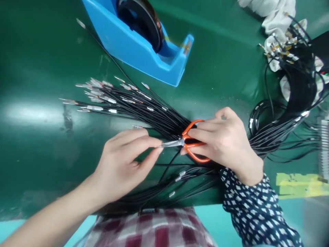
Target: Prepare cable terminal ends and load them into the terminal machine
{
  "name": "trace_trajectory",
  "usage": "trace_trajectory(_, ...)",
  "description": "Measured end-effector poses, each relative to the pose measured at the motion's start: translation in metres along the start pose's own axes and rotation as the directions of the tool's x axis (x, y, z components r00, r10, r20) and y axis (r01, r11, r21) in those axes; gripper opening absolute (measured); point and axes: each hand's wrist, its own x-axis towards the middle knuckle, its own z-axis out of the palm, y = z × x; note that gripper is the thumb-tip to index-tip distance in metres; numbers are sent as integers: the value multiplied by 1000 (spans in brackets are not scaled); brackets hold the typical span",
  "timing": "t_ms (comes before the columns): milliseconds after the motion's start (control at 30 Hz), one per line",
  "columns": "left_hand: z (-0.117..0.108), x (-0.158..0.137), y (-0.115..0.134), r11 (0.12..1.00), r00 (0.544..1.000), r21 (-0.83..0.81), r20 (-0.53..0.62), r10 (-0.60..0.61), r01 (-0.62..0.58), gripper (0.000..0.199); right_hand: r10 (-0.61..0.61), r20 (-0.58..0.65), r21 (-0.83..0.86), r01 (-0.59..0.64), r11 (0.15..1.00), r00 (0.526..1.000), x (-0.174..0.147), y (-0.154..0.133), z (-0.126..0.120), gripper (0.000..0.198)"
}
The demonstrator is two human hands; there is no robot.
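R hand (226,137) clamped on orange scissors (191,145) over black wire bundle (144,106) | L hand (125,161) fingers pinched at scissor tip | bundle fanned on green tabletop (38,68), blue tape dispenser (138,41) behind

Bright overhead light throws a soft white glare across the green table (33,113) at nine o'clock (edges bowed by the wide lens), corners slightly blurred.

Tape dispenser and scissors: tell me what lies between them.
In the head view, the fanned black wires cross the green table between tape dispenser and scissors.
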Motion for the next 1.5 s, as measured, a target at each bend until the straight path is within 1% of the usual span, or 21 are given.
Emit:
trace_trajectory(100,-1,0,0,1000,1000,21,14,-3,3,11,-5,31,-3,5,1000,1000,2,-2,2,38)
trace_trajectory(233,0,-1,-1,999,999,43,18,31,-32,11,-6,56,23,4,1000,998,2,-3,1,34)
trace_trajectory(400,1,-3,-2,998,998,32,12,54,-55,12,-16,83,47,12,999,996,1,-4,-1,29)
trace_trajectory(567,1,-4,-5,997,997,18,21,73,-73,14,-33,81,-10,34,999,996,-1,-6,0,30)
trace_trajectory(733,2,-3,-8,990,988,8,62,143,-144,15,-24,83,-44,27,999,996,-4,-9,3,33)
trace_trajectory(933,0,0,-11,978,976,-16,53,210,-210,16,-25,44,-97,29,995,999,-5,-13,5,34)
trace_trajectory(1100,-1,2,-12,977,976,-24,31,213,-213,15,-40,23,-118,42,992,999,-6,-14,4,28)
trace_trajectory(1300,-4,3,-12,976,976,-45,52,213,-211,15,2,-17,-70,-4,998,1000,-3,-15,2,39)
trace_trajectory(1500,-5,4,-14,977,973,-41,93,213,-210,14,23,-24,-81,-25,996,999,-4,-17,-1,43)
